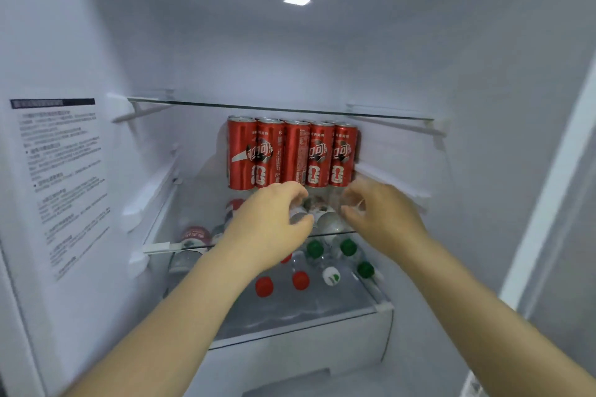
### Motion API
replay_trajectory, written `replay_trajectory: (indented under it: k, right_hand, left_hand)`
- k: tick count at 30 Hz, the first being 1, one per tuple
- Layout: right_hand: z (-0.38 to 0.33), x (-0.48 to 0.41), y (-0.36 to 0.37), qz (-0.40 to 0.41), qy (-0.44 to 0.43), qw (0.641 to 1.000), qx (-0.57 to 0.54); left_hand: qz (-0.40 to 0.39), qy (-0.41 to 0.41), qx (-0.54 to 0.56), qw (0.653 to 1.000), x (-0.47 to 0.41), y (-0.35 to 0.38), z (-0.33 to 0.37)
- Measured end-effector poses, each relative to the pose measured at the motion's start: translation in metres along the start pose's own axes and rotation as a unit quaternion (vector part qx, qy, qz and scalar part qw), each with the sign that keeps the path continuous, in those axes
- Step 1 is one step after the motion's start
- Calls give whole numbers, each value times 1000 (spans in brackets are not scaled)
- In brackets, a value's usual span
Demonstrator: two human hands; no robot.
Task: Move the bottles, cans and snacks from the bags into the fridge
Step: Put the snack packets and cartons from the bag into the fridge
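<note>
My left hand [271,222] and right hand [383,219], fingers curled, grip unclear in blur, sit just before the red cans [295,155]; a nudge could topple that tight row.

Obscured: shelf [167,247] front
Blurred cans [317,219], part-hidden behind left hand [274,219] and right hand [383,219]; grips unclear; wall label [61,177] unreadable.

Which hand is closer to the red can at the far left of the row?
Left. The left hand is just below and right of the far-left red can; the right hand sits farther over, below the row's right end.
</note>
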State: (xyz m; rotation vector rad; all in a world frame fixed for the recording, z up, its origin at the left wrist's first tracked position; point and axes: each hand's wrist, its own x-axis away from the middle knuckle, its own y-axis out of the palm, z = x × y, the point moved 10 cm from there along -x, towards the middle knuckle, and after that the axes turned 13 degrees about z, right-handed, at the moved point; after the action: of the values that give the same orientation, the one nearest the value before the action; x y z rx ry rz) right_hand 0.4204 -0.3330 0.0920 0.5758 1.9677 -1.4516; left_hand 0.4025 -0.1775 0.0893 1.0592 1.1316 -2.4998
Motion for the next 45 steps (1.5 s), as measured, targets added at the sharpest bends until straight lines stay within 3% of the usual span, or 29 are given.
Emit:
replay_trajectory:
  k: [4,13,19,27,37,45]
  right_hand:
    - [24,51,-53,5,39,998,42]
    - [62,176,-205,78,135,978,138]
    - [90,255,-301,100,219,937,252]
    - [106,389,-425,148,329,872,330]
    - [91,578,-565,204,491,742,408]
    - [42,722,-620,297,633,568,433]
  left_hand:
    - [-17,59,19,998,19,11,40]
    - [-92,177,196,960,80,57,183]
    - [-157,261,297,905,131,69,291]
    - [-248,306,412,822,234,81,436]
    - [-358,369,510,690,408,69,599]
    - [-447,447,544,552,544,51,699]
